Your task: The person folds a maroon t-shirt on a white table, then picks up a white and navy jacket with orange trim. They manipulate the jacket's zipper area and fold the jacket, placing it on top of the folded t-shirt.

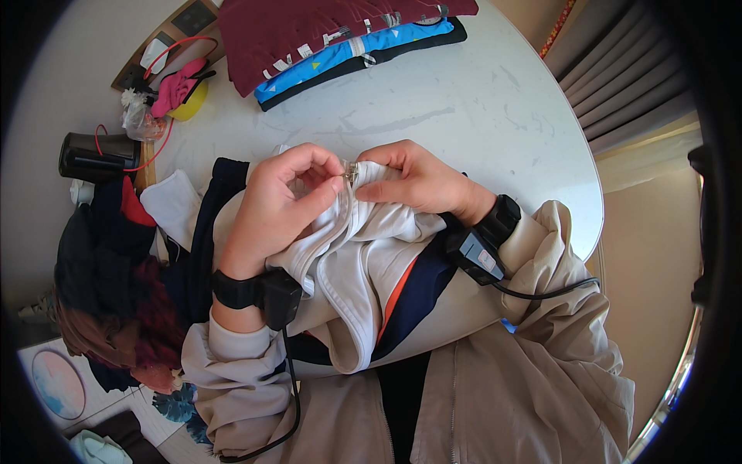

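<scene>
A white garment with navy and orange parts (359, 278) lies bunched at the near side of the table, some of it hanging towards my lap. Thumb and forefinger of my left hand (284, 197) pinch at a metal zipper slider (351, 171) near its upper edge. Just right of the slider, my right hand (411, 180) grips the white fabric beside the zipper between thumb and fingers. From there the zipper tape curves down through the folds. The slider's pull tab is partly hidden by my left fingertips.
Folded clothes (348, 46) are stacked at the table's (464, 127) far side. Loose clothes (116, 290) heap up on the left. Beyond them stand a dark container (98, 156), a yellow container (194, 101) and a power strip (197, 17) with a red cable. Grey curtains (626, 75) hang right.
</scene>
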A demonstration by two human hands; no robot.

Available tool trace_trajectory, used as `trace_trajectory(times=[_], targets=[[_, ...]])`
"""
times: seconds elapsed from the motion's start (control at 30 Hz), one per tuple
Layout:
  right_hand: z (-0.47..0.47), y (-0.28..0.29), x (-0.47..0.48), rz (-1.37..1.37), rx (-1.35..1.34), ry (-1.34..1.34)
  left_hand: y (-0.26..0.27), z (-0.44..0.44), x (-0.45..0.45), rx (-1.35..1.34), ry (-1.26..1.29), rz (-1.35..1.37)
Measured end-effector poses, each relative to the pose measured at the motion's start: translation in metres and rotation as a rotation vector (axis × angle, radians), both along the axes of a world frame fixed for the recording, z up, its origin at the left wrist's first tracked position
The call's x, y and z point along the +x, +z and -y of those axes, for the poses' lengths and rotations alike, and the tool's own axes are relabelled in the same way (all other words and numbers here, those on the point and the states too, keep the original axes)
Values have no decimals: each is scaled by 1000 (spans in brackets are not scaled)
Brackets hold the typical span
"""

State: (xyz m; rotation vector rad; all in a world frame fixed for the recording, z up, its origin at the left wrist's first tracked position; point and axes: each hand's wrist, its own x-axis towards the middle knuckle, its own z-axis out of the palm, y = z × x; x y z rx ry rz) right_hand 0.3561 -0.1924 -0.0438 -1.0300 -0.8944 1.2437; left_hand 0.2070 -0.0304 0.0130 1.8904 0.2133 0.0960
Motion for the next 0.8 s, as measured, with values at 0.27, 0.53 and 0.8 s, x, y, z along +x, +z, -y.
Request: trace_trajectory(times=[0.27, 0.53, 0.8], targets=[[0, -2, 0, -11, -1, -10, 0, -3, 1, -301, 58, 17], [-1, -5, -1, -11, -11, -13, 5, -1, -2, -373, 30, -14], [-1, -2, -1, -21, 2, -11, 4, -1, -2, -383, -1, -3]])
